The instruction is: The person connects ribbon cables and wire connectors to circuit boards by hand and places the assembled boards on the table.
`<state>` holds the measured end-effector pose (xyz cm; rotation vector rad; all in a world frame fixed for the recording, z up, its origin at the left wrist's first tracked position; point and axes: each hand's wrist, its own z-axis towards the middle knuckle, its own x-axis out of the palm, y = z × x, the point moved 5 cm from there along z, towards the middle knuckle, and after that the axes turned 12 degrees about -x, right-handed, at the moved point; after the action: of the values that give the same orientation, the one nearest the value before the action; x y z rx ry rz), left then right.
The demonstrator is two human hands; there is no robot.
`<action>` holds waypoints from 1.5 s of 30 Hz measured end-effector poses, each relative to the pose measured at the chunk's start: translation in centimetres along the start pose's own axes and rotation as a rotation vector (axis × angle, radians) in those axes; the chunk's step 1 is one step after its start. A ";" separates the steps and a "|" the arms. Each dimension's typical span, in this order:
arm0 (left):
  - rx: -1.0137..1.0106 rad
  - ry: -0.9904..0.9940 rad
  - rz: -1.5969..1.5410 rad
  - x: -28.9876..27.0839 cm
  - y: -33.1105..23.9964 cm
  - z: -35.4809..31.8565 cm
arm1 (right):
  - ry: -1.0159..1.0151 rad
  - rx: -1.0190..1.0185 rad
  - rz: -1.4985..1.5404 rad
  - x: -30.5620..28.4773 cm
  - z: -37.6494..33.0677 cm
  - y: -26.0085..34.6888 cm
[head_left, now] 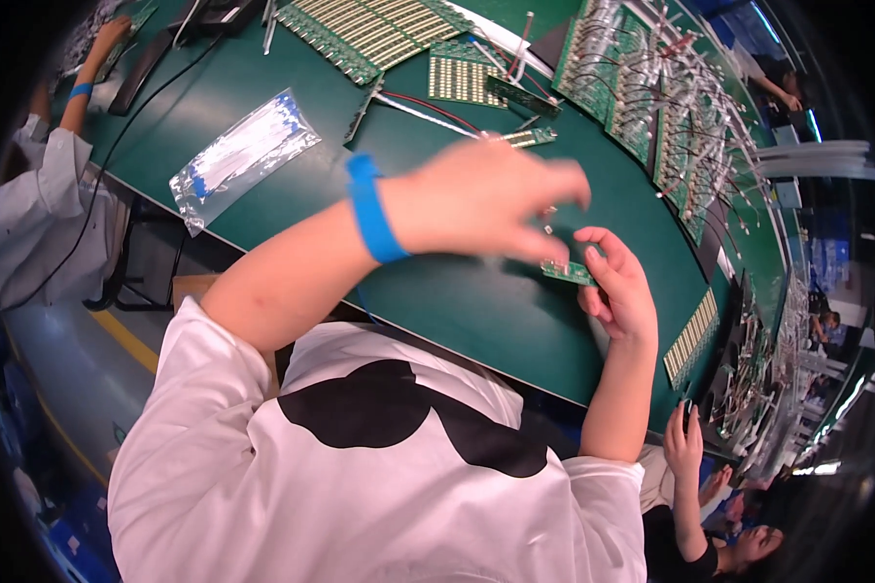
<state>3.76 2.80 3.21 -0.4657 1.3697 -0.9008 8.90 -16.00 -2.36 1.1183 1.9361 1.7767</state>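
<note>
Between the fingers [593, 260] of the right hand [620, 291], pinched at its right end, sits a small green circuit board [568, 273], held just above the green bench [476, 301]. Just above and left of that board, the left hand [491, 199], motion-blurred and wearing a blue wrist strap [373, 209], hovers with its fingers [544, 248] narrowed toward the board's top edge, though whether they touch it or grip anything I cannot tell. Beyond the left fingers lie a red and white wire pair [428, 109], panels of LED strip boards [379, 29] and a clear bag of white strips [243, 155].
</note>
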 end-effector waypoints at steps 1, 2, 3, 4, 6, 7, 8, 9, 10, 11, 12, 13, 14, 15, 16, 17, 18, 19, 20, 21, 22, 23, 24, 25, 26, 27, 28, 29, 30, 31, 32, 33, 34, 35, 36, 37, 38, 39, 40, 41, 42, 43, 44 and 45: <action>-0.006 -0.221 0.051 -1.8 0.2 -0.1 | -0.040 -0.009 -0.174 -0.4 -0.2 0.2; -0.187 -0.355 0.082 -3.5 1.0 -0.5 | -0.115 -0.013 -0.347 -1.2 -0.7 0.2; -0.361 -0.386 -0.079 -5.0 2.0 -0.9 | -0.164 -0.054 -0.436 -1.4 -0.9 0.0; -0.465 -0.458 0.146 -6.2 2.8 -1.4 | -0.156 -0.044 -0.509 -1.7 -0.6 -0.3; -0.406 -0.524 0.190 -7.5 5.9 -2.9 | -0.110 -0.162 -0.723 -1.6 0.6 -0.3; -0.504 -0.510 0.334 -7.8 8.6 -3.9 | -0.114 -0.446 -0.899 -1.7 1.0 0.0; -0.535 -0.501 0.288 -7.8 10.9 -5.0 | -0.119 -0.492 -1.070 -1.4 1.0 0.6; -0.599 -0.432 0.322 -7.5 11.1 -5.2 | -0.154 -0.465 -1.130 -1.5 0.6 0.8; -0.553 -0.401 0.365 -7.2 11.2 -5.1 | -0.170 -0.445 -1.181 -1.5 0.3 0.9; -0.485 -0.420 0.430 -7.1 11.9 -5.1 | -0.228 -0.439 -1.182 -2.0 0.0 1.0; -0.459 -0.401 0.432 -6.7 11.4 -5.0 | -0.236 -0.500 -1.263 -1.9 -0.2 1.1; -0.512 -0.424 0.412 -6.6 11.3 -5.0 | -0.238 -0.560 -1.345 -1.7 -0.6 1.3; -0.569 -0.449 0.393 -6.5 11.2 -4.9 | -0.262 -0.556 -1.342 -1.9 -1.2 1.4; -0.518 -0.481 0.405 -6.3 11.2 -4.7 | -0.260 -0.551 -1.386 -2.0 -1.5 1.4; -0.508 -0.472 0.407 -6.1 11.3 -4.5 | -0.254 -0.547 -1.430 -2.0 -1.9 1.5; -0.515 -0.470 0.405 -6.0 11.5 -4.4 | -0.266 -0.543 -1.427 -2.1 -2.5 1.7; -0.523 -0.468 0.404 -5.9 11.7 -4.3 | -0.273 -0.511 -1.450 -2.2 -3.1 2.0; -0.515 -0.459 0.406 -5.7 11.8 -4.1 | -0.281 -0.478 -1.471 -2.3 -3.9 2.3; -0.525 -0.466 0.399 -5.6 12.0 -4.0 | -0.294 -0.472 -1.467 -2.2 -5.0 2.7; -0.537 -0.479 0.395 -5.7 12.1 -4.1 | -0.320 -0.511 -1.427 -1.9 -6.4 3.3; -0.536 -0.475 0.399 -5.8 12.3 -4.1 | -0.343 -0.549 -1.387 -1.8 -7.7 3.8; -0.543 -0.475 0.401 -5.8 12.5 -4.1 | -0.349 -0.546 -1.382 -1.9 -9.1 4.0; -0.550 -0.478 0.402 -5.9 12.6 -4.1 | -0.395 -0.533 -1.318 -2.3 -11.0 4.3; -0.550 -0.475 0.407 -6.1 12.8 -4.3 | -0.436 -0.521 -1.251 -3.0 -12.6 4.4; -0.538 -0.496 0.417 -6.5 13.0 -4.5 | -0.584 -0.515 -1.183 -4.1 -14.4 4.3; -0.524 -0.519 0.423 -6.7 13.1 -4.7 | -0.731 -0.506 -1.113 -5.5 -16.3 3.9; -0.519 -0.513 0.423 -6.8 13.4 -4.6 | -0.942 -0.497 -0.986 -7.4 -18.4 3.0; -0.529 -0.520 0.376 -7.0 13.8 -4.6 | -1.105 -0.500 -0.865 -9.1 -20.7 2.4; -0.533 -0.520 0.324 -7.0 13.9 -4.4 | -1.280 -0.552 -0.851 -11.1 -23.3 1.2; -0.505 -0.540 0.338 -6.8 13.7 -4.3 | -1.479 -0.665 -0.819 -12.1 -25.3 1.2; -0.503 -0.533 0.337 -6.6 13.7 -4.2 | -1.645 -0.607 -0.861 -13.1 -27.1 1.0; -0.518 -0.571 0.303 -6.7 13.5 -4.4 | -1.782 -0.513 -1.035 -14.9 -29.0 0.0; -0.532 -0.607 0.270 -6.9 13.2 -4.5 | -1.877 -0.468 -1.076 -15.6 -30.0 0.1; -0.554 -0.591 0.284 -7.1 13.2 -4.5 | -1.904 -0.408 -1.143 -16.7 -30.7 -0.2; -0.551 -0.588 0.286 -6.9 13.0 -4.3 | -1.928 -0.349 -1.210 -17.9 -31.2 -0.7; -0.524 -0.607 0.242 -6.9 12.8 -4.2 | -1.931 -0.346 -1.208 -19.0 -31.6 -1.3; -0.499 -0.629 0.201 -6.9 12.5 -4.2 | -1.861 -0.291 -1.135 -20.4 -31.3 -1.9; -0.499 -0.630 0.204 -6.9 12.2 -4.1 | -1.790 -0.238 -1.062 -21.4 -31.2 -2.4; -0.486 -0.633 0.210 -6.8 11.8 -4.1 | -1.787 -0.238 -1.059 -21.7 -31.5 -2.6; -0.475 -0.637 0.216 -6.7 11.4 -4.1 | -1.758 -0.221 -1.001 -22.0 -31.5 -2.7; -0.479 -0.638 0.220 -6.5 11.1 -4.1 | -1.728 -0.204 -0.944 -22.3 -31.4 -2.8; -0.476 -0.627 0.194 -6.2 10.7 -4.0 | -1.742 -0.349 -0.863 -21.8 -31.2 -2.4; -0.472 -0.615 0.168 -5.9 10.5 -4.0 | -1.740 -0.345 -0.863 -21.5 -31.1 -2.1; -0.475 -0.613 0.170 -5.7 10.5 -4.0 | -1.701 -0.462 -0.827 -21.3 -31.0 -1.8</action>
<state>3.07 14.36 -1.82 -0.8895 1.0196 -0.2402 1.61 -52.89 -3.87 0.8391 0.6093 0.3111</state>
